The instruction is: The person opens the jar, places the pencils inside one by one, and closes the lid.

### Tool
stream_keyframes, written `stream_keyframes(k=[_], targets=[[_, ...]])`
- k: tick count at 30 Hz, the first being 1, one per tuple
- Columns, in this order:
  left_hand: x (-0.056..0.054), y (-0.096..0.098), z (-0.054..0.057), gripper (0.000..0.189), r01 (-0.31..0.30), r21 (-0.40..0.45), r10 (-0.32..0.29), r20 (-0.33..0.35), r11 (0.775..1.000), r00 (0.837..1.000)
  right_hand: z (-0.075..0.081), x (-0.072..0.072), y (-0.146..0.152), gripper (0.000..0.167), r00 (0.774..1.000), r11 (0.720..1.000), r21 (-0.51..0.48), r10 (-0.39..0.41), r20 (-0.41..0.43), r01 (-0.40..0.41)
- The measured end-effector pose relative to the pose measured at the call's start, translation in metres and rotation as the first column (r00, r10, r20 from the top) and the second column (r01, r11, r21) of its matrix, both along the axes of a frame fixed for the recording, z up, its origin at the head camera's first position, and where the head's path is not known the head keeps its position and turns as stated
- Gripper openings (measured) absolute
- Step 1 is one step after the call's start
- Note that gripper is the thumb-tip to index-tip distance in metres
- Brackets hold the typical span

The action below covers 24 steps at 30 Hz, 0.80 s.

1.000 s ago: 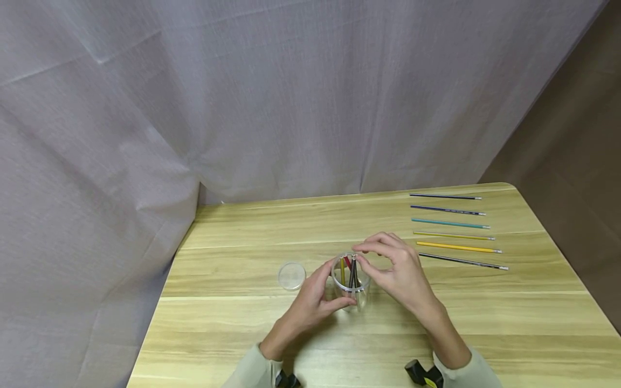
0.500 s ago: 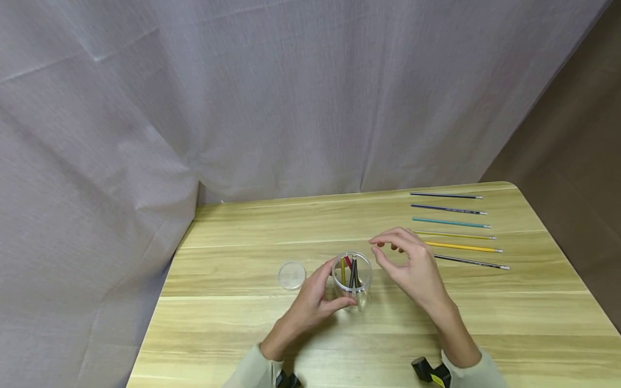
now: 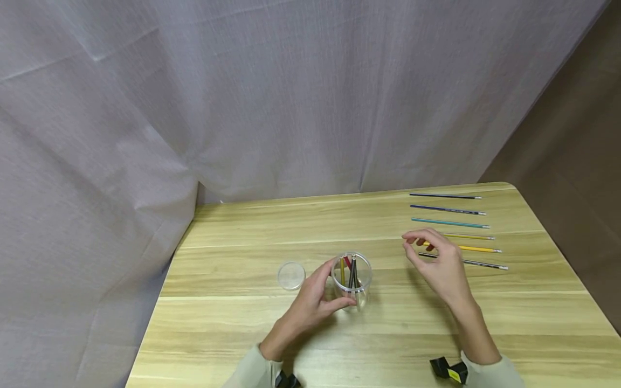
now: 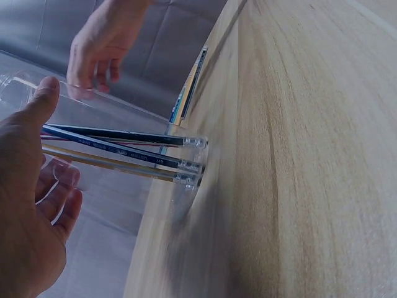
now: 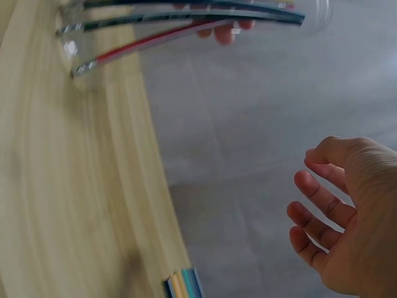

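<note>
My left hand grips a clear plastic jar around its side; the jar stands upright on the table. Several pencils lean inside it, among them a yellow pencil, a red pencil and dark ones, with their eraser ends at the bottom in the left wrist view. Over the left ends of a row of loose pencils hovers my right hand, fingers loosely bent with nothing between them. That row includes a teal pencil, an orange-yellow pencil and a black pencil, partly covered by the hand.
A round clear lid lies flat to the left of the jar. The wooden table ends at a grey curtain behind and a brown one on the right.
My right hand has moved away from the jar's rim to the right, arriving over the loose pencils. The left hand and the jar have stayed in place.
</note>
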State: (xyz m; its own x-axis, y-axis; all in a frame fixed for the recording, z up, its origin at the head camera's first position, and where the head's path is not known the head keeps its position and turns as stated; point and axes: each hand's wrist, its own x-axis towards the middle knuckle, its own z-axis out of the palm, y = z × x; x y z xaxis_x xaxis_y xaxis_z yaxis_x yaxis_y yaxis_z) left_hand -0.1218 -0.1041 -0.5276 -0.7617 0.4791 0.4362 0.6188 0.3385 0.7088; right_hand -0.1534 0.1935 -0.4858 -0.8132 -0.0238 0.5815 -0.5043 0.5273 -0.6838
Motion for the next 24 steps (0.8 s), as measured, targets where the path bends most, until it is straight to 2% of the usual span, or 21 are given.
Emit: stream_keyframes(k=[4,9,17,24], targets=[[0.000,0.000,0.000,0.093,0.002,-0.002,-0.002,0.003,1.000,1.000,-0.009,-0.002,0.011,0.022,0.999,0.999,-0.049,-0.018,0.047,0.020],[0.000,0.000,0.000,0.093,0.003,-0.005,-0.003,-0.001,1.000,1.000,-0.018,-0.004,0.022,0.018,0.987,0.994,-0.075,-0.072,0.141,0.083],[-0.001,-0.002,0.000,0.092,0.012,0.002,-0.012,0.008,1.000,1.000,-0.040,-0.010,0.048,0.019,0.968,0.990,-0.012,-0.135,0.213,0.140],[-0.002,-0.004,-0.001,0.092,0.011,0.002,-0.011,0.002,1.000,1.000,-0.057,-0.008,0.065,0.021,0.931,0.980,0.078,-0.201,0.305,0.185]])
